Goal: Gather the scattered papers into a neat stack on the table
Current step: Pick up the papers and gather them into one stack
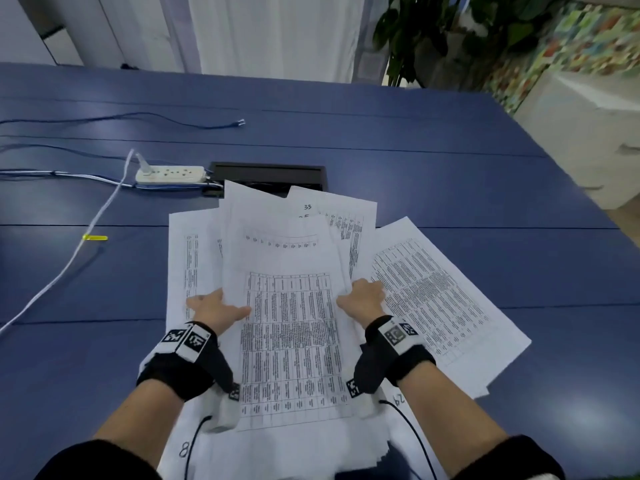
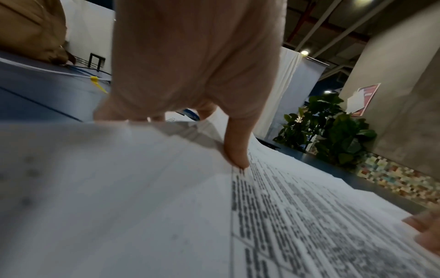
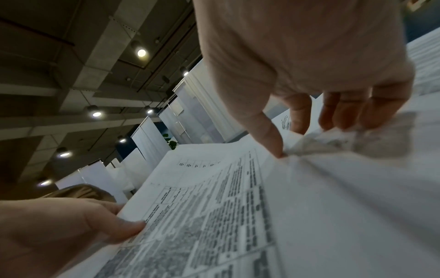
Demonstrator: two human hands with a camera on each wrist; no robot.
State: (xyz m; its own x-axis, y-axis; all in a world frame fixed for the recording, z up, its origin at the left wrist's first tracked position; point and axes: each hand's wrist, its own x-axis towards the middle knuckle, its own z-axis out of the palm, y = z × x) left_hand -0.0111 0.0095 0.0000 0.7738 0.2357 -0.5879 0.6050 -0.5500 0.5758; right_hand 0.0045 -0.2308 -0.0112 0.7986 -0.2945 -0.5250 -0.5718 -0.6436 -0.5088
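Note:
Several white printed papers lie fanned across the blue table [image 1: 450,168] in front of me. My left hand [image 1: 216,306] grips the left edge of the top bundle of papers [image 1: 291,306]; its thumb [image 2: 238,156] presses on top and the fingers go under the edge. On the bundle's right edge my right hand [image 1: 363,297] pinches it, thumb [image 3: 273,143] on top and fingers [image 3: 345,112] curled beneath. The bundle's far end lifts slightly. A loose sheet [image 1: 443,299] spreads out at an angle to the right, another sheet [image 1: 190,258] pokes out on the left, and one [image 1: 339,216] shows behind.
Left of the papers' far end are a white power strip [image 1: 169,174] and a black cable hatch [image 1: 270,173]. A white cable [image 1: 86,233] with a yellow tag [image 1: 95,238] runs across the left side. A thin blue cable [image 1: 138,117] lies farther back. A plant [image 1: 433,36] stands beyond the table.

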